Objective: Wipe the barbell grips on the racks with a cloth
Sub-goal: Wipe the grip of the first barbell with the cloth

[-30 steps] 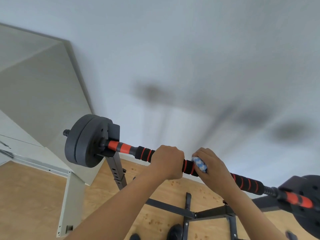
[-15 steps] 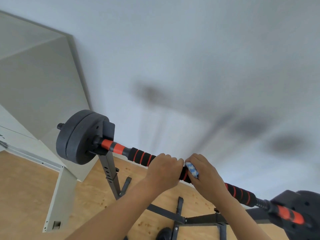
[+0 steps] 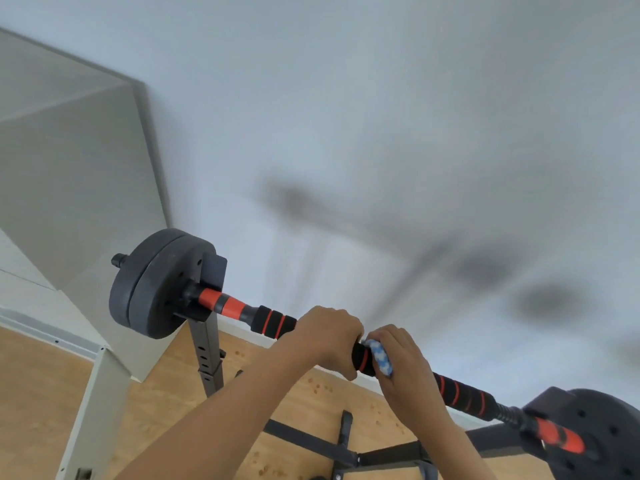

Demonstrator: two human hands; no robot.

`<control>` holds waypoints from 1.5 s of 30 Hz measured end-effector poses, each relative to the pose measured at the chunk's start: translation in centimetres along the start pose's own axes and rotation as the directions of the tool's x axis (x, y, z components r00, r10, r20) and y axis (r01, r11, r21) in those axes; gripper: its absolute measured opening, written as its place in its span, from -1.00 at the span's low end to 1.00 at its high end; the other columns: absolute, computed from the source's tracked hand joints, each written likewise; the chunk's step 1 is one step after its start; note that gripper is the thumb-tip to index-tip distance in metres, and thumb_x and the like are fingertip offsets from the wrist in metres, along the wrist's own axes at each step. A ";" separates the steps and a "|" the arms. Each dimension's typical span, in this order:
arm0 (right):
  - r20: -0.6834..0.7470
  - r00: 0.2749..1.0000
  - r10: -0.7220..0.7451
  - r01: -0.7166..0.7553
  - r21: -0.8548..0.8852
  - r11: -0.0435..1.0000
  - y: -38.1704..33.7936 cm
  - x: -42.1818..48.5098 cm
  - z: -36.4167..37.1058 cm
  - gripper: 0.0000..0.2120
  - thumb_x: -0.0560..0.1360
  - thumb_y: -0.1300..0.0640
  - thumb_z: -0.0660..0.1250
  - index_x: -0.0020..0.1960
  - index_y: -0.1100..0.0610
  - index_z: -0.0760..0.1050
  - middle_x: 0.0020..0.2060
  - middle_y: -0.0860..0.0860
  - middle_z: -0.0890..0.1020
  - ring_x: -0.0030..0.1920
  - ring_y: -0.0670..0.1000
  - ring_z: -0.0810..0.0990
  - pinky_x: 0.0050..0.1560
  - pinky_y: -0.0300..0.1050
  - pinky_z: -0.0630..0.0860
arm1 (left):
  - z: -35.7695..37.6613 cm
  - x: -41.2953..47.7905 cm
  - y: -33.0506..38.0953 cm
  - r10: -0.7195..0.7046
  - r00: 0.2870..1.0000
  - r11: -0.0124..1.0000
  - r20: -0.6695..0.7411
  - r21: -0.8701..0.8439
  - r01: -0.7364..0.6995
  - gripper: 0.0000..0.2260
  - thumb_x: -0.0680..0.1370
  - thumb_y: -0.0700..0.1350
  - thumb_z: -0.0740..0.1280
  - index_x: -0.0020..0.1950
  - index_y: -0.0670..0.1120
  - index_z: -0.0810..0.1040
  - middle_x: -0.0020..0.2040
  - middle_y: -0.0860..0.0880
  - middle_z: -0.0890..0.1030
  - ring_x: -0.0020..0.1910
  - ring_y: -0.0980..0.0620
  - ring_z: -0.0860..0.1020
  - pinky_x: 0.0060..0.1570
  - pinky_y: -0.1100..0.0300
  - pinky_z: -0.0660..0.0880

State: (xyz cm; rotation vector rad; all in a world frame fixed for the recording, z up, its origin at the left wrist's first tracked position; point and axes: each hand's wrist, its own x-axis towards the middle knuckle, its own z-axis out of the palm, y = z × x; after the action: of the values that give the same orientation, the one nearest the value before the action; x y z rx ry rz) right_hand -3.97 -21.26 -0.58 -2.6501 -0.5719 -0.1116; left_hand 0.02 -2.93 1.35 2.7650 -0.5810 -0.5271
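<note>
Barbell [image 3: 270,322] lies across the rack [image 3: 207,348], slanting down to the right. We judge it heavy and stiff, its black foam grip [image 3: 460,393] soft and non-slip. Our left hand [image 3: 325,336] clenches round the bar, steadying it. Our right hand [image 3: 401,368] grasps the cloth [image 3: 379,358], a light, soft wad wrapped on the bar just beside the left. Count: one barbell, one cloth, two plate stacks [image 3: 156,284], one at each end.

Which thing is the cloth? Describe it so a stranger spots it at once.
Find the barbell lying across the rack, then the two hands gripping its middle. The cloth is the small wad under the right hand, the only blue-and-white patterned thing against the black-and-red grip.
</note>
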 end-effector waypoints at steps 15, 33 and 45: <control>0.000 1.000 0.002 -0.002 -0.070 0.998 -1.2 -0.2 0.1 -0.49 0.35 0.48 0.37 0.06 -0.09 0.47 0.02 -0.29 0.49 -0.02 -0.11 0.42 -0.05 -0.20 0.50 | 0.0 -0.5 -0.1 -0.018 1.000 0.993 0.023 0.114 0.015 -0.87 0.40 -0.04 0.43 -0.20 -0.03 0.52 -0.37 0.04 0.56 -0.42 0.02 0.53 -0.32 0.19 0.47; -0.068 0.997 0.042 -0.046 -0.054 0.997 -1.3 -0.1 1.1 -0.50 0.32 0.50 0.36 0.04 -0.04 0.47 -0.02 -0.21 0.51 -0.05 -0.08 0.43 -0.08 -0.21 0.46 | 3.1 -1.3 -0.5 0.101 0.951 0.960 -0.294 0.280 -0.015 -0.93 0.50 -0.14 0.34 -0.18 -0.04 0.49 -0.39 0.04 0.39 -0.41 -0.02 0.44 -0.29 0.11 0.32; -0.032 0.998 0.052 -0.056 -0.113 0.992 -1.5 0.3 1.0 -0.57 0.38 0.44 0.33 0.05 -0.03 0.47 -0.04 -0.19 0.50 -0.08 -0.08 0.41 -0.06 -0.25 0.39 | 3.5 -1.6 -1.4 0.169 0.915 0.958 -0.366 0.279 -0.065 -0.76 0.41 -0.04 0.46 -0.21 0.01 0.39 -0.34 0.07 0.44 -0.37 0.02 0.40 -0.27 0.13 0.32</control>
State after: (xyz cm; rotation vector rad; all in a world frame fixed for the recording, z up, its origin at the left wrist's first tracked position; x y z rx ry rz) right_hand -4.29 -19.50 -0.81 -2.7672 -0.4976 -0.1716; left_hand -2.34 -1.64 -1.79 2.9334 -0.7574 0.1391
